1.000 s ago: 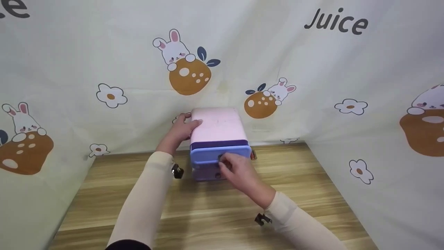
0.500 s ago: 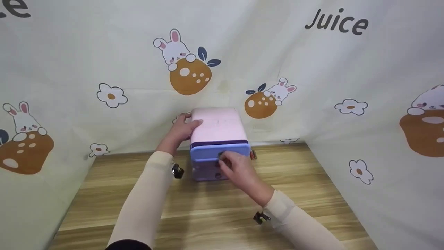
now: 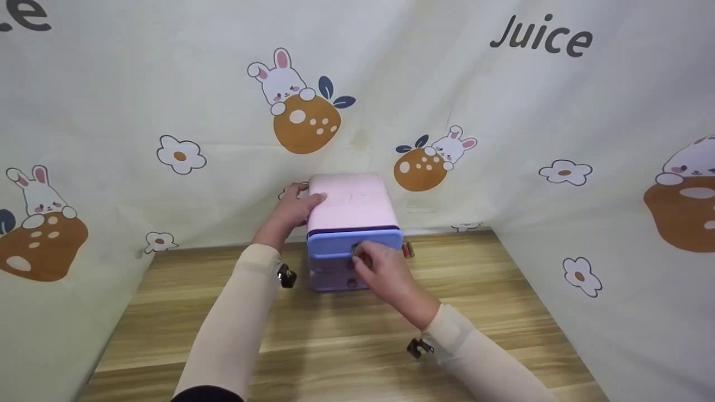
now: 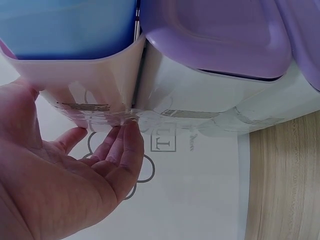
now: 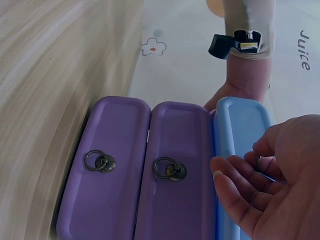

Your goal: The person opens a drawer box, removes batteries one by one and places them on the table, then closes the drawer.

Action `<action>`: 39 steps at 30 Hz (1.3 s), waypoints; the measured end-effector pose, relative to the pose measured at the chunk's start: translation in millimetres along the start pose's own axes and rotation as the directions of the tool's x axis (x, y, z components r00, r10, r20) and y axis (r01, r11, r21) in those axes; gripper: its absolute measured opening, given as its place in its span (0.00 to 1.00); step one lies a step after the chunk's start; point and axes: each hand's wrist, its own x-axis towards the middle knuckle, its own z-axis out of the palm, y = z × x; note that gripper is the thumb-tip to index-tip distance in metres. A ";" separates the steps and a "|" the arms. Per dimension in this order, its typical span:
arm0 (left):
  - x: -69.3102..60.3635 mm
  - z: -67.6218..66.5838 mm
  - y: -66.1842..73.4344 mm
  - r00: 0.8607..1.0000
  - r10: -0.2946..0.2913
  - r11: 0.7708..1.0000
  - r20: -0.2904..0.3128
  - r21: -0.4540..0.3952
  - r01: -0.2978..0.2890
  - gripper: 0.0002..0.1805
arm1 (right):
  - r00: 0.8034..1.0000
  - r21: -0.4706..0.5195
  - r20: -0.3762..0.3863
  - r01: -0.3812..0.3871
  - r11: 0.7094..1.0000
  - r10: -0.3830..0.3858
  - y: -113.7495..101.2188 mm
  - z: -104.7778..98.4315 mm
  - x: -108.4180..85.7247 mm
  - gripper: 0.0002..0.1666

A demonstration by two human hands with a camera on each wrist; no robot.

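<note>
A small drawer cabinet with a pink top stands at the back of the table. Its upper blue drawer sticks out slightly beyond the pink shell. Below it are two purple drawers with metal ring pulls. My right hand is at the blue drawer's front, thumb and fingers pinching its ring pull, which they mostly hide. My left hand steadies the cabinet's left side. Its thumb lies on the pink top, and its fingers touch the taped side wall.
Small red and dark items lie just right of the cabinet on the wood-grain table. A printed cloth with rabbits and flowers rises behind and on both sides. Black clip mounts sit at the wrists.
The blue drawer has slid inward, narrowing the dark gap under the pink top. My right hand has gone a little forward with it; my left hand stays in place.
</note>
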 end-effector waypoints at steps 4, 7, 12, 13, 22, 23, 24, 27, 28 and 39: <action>-0.1 0.3 -0.4 1.000 0.001 1.000 -0.001 0.003 -0.001 0.47 | 1.000 0.001 0.009 -0.017 1.000 0.017 0.2 1.1 0.5 0.03; -0.8 0.6 0.1 1.000 0.007 1.000 0.003 -0.004 -0.007 0.47 | 1.000 0.001 0.000 -0.018 1.000 0.018 0.2 2.2 0.8 0.02; -1.6 0.9 1.1 1.000 0.018 0.999 0.010 -0.030 -0.018 0.45 | 1.000 -0.002 -0.021 -0.003 1.000 0.003 0.7 3.4 1.7 0.03; -1.9 0.6 1.4 1.000 0.016 0.999 0.010 -0.028 -0.015 0.45 | 1.000 -0.003 -0.021 -0.004 1.000 0.004 0.9 3.5 1.9 0.03; -2.6 -2.0 1.4 1.000 0.007 1.000 0.011 -0.012 -0.006 0.47 | 1.000 0.008 0.010 -0.028 1.000 0.027 2.3 2.6 4.7 0.03; -2.4 -2.0 1.1 1.000 0.005 1.000 0.011 -0.012 -0.005 0.47 | 0.999 0.008 0.017 -0.032 0.999 0.032 2.6 2.4 4.9 0.03; -2.1 -1.9 1.0 1.000 0.002 1.000 0.011 -0.011 -0.002 0.47 | 0.999 0.008 0.022 -0.037 0.999 0.037 2.7 2.3 5.0 0.03; -2.4 -1.4 1.6 1.000 -0.006 1.000 0.007 -0.006 0.006 0.47 | 0.999 0.006 0.028 -0.042 0.999 0.042 3.8 2.5 5.5 0.03; -2.5 -1.4 2.2 1.000 -0.005 1.000 0.008 -0.005 0.005 0.47 | 0.999 0.005 0.026 -0.039 0.999 0.038 3.8 2.4 5.7 0.03; -4.7 -2.4 3.8 1.000 0.007 1.000 0.015 0.006 -0.007 0.47 | 0.999 0.003 0.015 -0.044 0.999 0.044 3.0 3.1 8.4 0.02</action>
